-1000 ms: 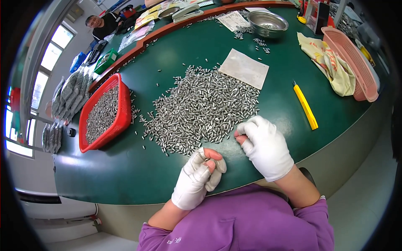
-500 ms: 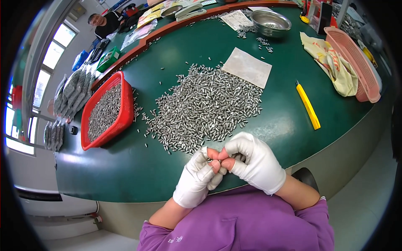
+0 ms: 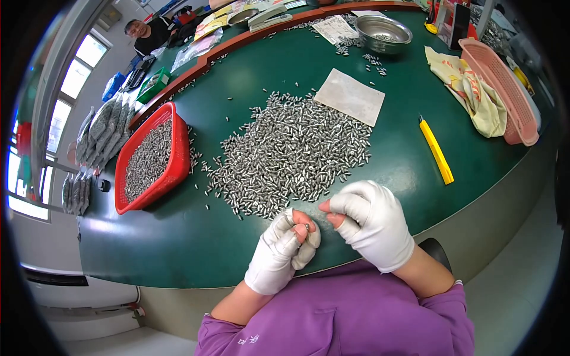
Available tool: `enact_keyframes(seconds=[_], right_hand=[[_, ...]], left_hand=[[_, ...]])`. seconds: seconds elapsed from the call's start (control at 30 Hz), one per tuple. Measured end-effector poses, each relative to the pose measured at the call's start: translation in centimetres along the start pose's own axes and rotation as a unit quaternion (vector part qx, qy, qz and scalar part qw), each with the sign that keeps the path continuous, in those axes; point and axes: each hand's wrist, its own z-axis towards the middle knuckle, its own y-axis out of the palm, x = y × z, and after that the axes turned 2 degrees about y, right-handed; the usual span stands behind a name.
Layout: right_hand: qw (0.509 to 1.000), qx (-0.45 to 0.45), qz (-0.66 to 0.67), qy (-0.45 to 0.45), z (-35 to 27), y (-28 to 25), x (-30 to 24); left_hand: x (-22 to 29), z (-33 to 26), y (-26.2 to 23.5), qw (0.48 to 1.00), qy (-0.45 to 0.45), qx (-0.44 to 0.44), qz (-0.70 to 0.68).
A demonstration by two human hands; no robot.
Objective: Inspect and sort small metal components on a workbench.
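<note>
My left hand (image 3: 276, 252), in a white glove with the thumb and index fingertips bare, pinches a small metal pin (image 3: 307, 226) near the table's front edge. To its right, my right hand (image 3: 377, 228) wears a similar glove and is held apart from it. Its fingers are curled, with a slight gap between bare thumb and index tips; whatever lies inside the curl is hidden. Just beyond both hands spreads a large heap of small silvery metal pins (image 3: 291, 157). A pale rectangular card (image 3: 351, 96) lies on the heap's far right side.
Left of the heap stands a red basket (image 3: 178, 157) of similar pins. On the right lie a yellow cutter knife (image 3: 436, 151), a cream cloth (image 3: 466, 92) and a pink basket (image 3: 504, 95). A metal bowl (image 3: 384, 32) stands at the back. Another person (image 3: 155, 35) is far left.
My right hand has moved away from the left, to the right and slightly up, parting the fingertips. The left hand has stayed in place, keeping its pinch.
</note>
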Motion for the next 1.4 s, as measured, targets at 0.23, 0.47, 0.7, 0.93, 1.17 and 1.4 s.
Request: enact_keyframes(seconds=[0.23, 0.47, 0.7, 0.93, 1.17, 1.4], right_hand=[[0.985, 0.042, -0.163, 0.030, 0.7, -2.5, 1.0], [0.915, 0.144, -0.353, 0.133, 0.5, -7.0, 4.2], [0.911, 0.141, -0.332, 0.202, -2.3, -8.5, 7.1], [0.918, 0.111, -0.334, 0.183, -1.7, -8.2, 7.2], [0.904, 0.119, -0.356, 0.205, -1.9, -8.2, 7.5], [0.892, 0.150, -0.366, 0.221, -1.9, -8.3, 7.6]], left_hand=[[0.2, 0.3, 0.2, 1.000, 0.000, -0.004, -0.013], [0.4, 0.4, -0.8, 0.993, 0.027, -0.035, -0.109], [6.5, -0.2, -2.8, 0.979, 0.064, 0.042, -0.188], [20.9, 3.2, -13.6, 0.828, 0.441, 0.289, 0.192], [22.1, 2.5, -19.9, 0.669, 0.315, 0.429, 0.519], [14.5, 1.0, -9.1, 0.642, 0.420, 0.309, 0.562]])
